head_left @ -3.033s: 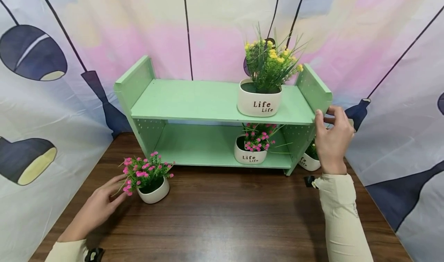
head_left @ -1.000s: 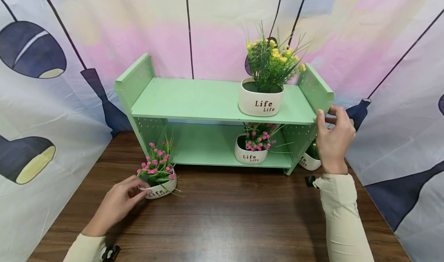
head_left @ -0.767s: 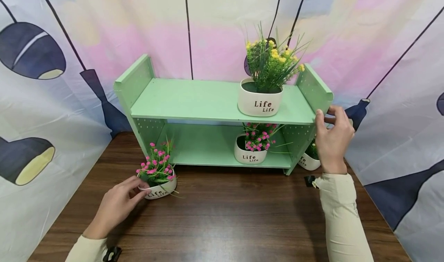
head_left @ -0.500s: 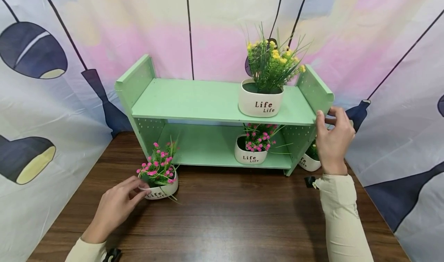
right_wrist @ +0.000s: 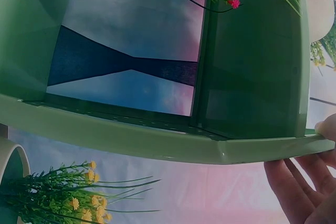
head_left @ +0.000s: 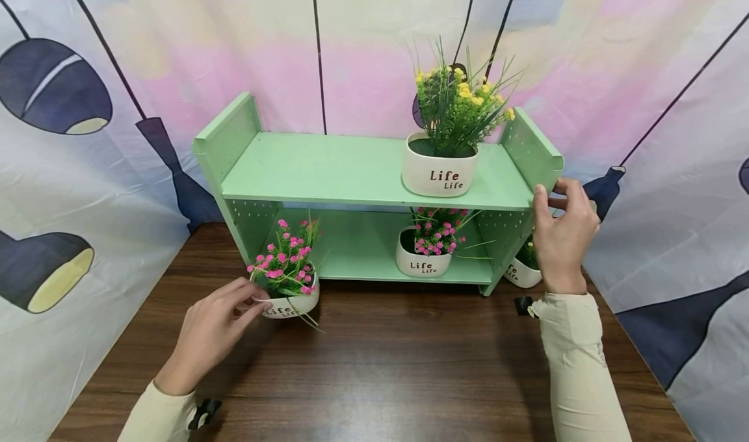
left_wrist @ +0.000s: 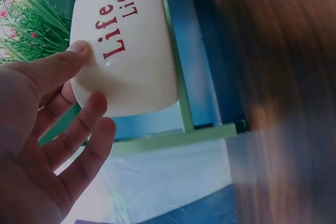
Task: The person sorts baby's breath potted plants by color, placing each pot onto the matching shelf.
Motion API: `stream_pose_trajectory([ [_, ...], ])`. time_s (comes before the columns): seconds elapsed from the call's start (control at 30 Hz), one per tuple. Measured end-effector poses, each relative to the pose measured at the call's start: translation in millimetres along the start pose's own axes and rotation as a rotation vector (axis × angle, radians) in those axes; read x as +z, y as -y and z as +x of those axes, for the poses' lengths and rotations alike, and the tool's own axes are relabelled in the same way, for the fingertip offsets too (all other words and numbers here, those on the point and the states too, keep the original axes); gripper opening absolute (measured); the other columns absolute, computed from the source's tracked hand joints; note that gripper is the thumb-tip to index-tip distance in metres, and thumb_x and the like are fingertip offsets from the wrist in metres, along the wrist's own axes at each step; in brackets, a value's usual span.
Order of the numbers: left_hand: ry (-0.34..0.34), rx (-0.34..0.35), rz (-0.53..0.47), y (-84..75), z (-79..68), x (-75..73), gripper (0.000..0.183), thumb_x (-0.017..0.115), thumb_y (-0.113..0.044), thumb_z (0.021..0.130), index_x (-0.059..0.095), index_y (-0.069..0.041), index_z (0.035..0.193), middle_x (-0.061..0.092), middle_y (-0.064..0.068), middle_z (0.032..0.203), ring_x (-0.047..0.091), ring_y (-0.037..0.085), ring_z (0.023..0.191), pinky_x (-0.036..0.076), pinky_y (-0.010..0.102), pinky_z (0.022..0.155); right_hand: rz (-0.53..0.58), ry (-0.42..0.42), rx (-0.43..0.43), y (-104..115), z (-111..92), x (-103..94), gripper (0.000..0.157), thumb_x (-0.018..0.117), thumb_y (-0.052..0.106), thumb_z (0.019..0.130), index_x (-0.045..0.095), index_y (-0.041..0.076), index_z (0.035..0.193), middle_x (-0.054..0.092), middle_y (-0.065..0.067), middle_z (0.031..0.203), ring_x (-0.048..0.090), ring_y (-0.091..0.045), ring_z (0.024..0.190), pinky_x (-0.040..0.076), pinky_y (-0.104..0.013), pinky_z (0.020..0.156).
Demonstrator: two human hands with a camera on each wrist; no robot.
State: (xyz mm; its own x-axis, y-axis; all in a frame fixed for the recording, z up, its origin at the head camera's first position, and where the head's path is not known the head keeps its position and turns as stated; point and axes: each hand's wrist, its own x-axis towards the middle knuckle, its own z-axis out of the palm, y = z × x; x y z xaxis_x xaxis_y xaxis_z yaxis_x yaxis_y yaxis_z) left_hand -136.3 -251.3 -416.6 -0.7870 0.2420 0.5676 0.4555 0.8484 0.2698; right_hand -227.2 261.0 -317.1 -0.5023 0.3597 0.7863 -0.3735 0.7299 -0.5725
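My left hand (head_left: 213,328) pinches the rim of a white flowerpot (head_left: 292,304) with artificial pink flowers, by the left front corner of the green two-tier shelf (head_left: 328,169). In the left wrist view its thumb presses the pot's lettered wall (left_wrist: 134,66), while the other fingers curl loosely beside and behind it. Whether the pot's base touches the table is unclear. At the opposite end, my right hand (head_left: 563,237) grips the shelf's right side panel (head_left: 535,143), thumb on the inner side and fingers outside, as the right wrist view also shows.
On the upper tier, toward the right, stands a pot of yellow flowers (head_left: 440,172). Below it on the lower tier is another pink-flowered pot (head_left: 422,263). A partly hidden pot (head_left: 523,274) sits on the brown table (head_left: 374,364) outside the right panel. A printed curtain (head_left: 374,52) hangs behind.
My left hand went from touching the pink flowers to pinching the pot's rim. The pot turned its lettering forward, then moved right and toward the shelf. My right hand stayed put.
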Motion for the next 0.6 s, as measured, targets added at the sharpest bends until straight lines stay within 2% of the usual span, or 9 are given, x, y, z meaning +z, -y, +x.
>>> stream_pose_trajectory([
  [0.1,-0.007,0.013,-0.003,-3.1,9.2,2.6,0.020,0.088,-0.018,0.087,0.074,-0.031,0.093,0.067,-0.019,0.093,0.063,0.001,0.069,0.049,0.028,0.054,-0.015,0.003,0.001,0,0,-0.4,0.028,0.071,0.022,0.103,0.072,-0.004,0.115,0.074,-0.021,0.113,0.074,-0.041,0.093,0.049,-0.056,0.092],
  [0.23,-0.018,0.030,-0.006,-7.4,20.1,7.2,0.018,0.087,-0.018,0.089,0.074,-0.029,0.094,0.068,-0.017,0.094,0.058,0.001,0.069,0.046,0.028,0.054,-0.026,0.004,0.003,0,-1,-0.1,0.028,0.071,0.023,0.104,0.073,-0.003,0.116,0.074,-0.019,0.113,0.074,-0.039,0.094,0.047,-0.039,0.083],
  [0.3,-0.026,0.034,-0.010,-9.8,25.8,10.0,0.017,0.086,-0.018,0.089,0.074,-0.028,0.094,0.068,-0.016,0.094,0.057,0.001,0.069,0.046,0.028,0.054,-0.022,0.003,0.002,0,-1,0.1,0.028,0.071,0.022,0.104,0.073,-0.003,0.115,0.074,-0.020,0.113,0.074,-0.038,0.094,0.044,-0.035,0.083],
  [0.37,-0.030,0.033,-0.015,-12.1,31.9,13.1,0.016,0.086,-0.018,0.090,0.074,-0.027,0.094,0.068,-0.015,0.095,0.055,0.002,0.067,0.044,0.028,0.053,-0.019,0.003,0.001,0,-1,0.2,0.028,0.071,0.022,0.104,0.073,-0.004,0.115,0.074,-0.020,0.113,0.074,-0.039,0.093,0.047,-0.039,0.084],
  [0.53,-0.034,0.017,-0.027,-16.6,46.8,22.2,0.013,0.085,-0.019,0.091,0.075,-0.025,0.096,0.070,-0.012,0.097,0.051,0.005,0.064,0.041,0.030,0.052,-0.004,0.004,0.001,-1,1,0.4,0.027,0.072,0.020,0.103,0.073,-0.004,0.115,0.073,-0.022,0.113,0.073,-0.041,0.093,0.048,-0.059,0.095],
  [0.6,-0.034,0.009,-0.035,-17.9,51.9,25.9,0.012,0.084,-0.019,0.092,0.075,-0.025,0.096,0.070,-0.011,0.097,0.049,0.005,0.061,0.040,0.030,0.051,-0.003,0.006,0.002,-1,1,0.7,0.027,0.072,0.020,0.103,0.073,-0.004,0.114,0.073,-0.022,0.112,0.073,-0.041,0.093,0.047,-0.060,0.095],
])
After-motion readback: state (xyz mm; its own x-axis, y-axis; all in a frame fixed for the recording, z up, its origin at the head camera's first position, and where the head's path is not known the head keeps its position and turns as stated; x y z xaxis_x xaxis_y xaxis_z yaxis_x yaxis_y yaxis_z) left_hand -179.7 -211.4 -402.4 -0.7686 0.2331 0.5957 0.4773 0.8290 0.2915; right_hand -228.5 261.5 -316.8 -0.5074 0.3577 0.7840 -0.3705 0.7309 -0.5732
